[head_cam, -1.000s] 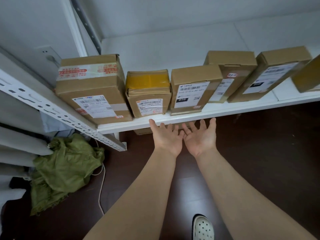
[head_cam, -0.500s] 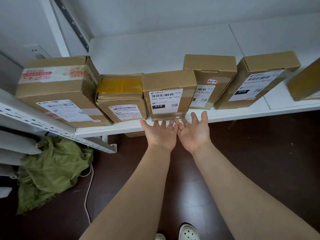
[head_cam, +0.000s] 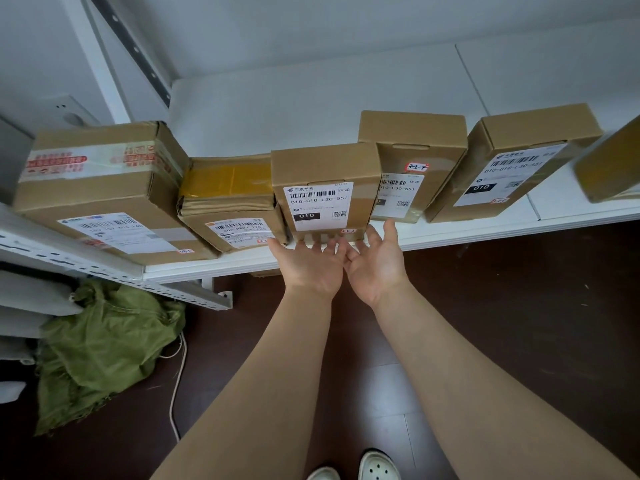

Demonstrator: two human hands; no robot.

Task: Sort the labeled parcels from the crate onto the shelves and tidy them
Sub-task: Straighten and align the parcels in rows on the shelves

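Labeled cardboard parcel (head_cam: 325, 174) upright at shelf (head_cam: 450, 235) front, twelve o'clock of left hand (head_cam: 308, 268) and right hand (head_cam: 377, 266); fingers (head_cam: 373, 236) straight, slightly spread, touching its base. Probably light, stiff; best gripped by sides.

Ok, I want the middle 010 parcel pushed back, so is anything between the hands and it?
Nothing visible: the straight fingers of the left hand and right hand reach the lower front of the middle parcel. The shelf seen behind it looks bare.

Six parcels (head_cam: 325, 174), two hands (head_cam: 313, 268), one green bag (head_cam: 100, 344).
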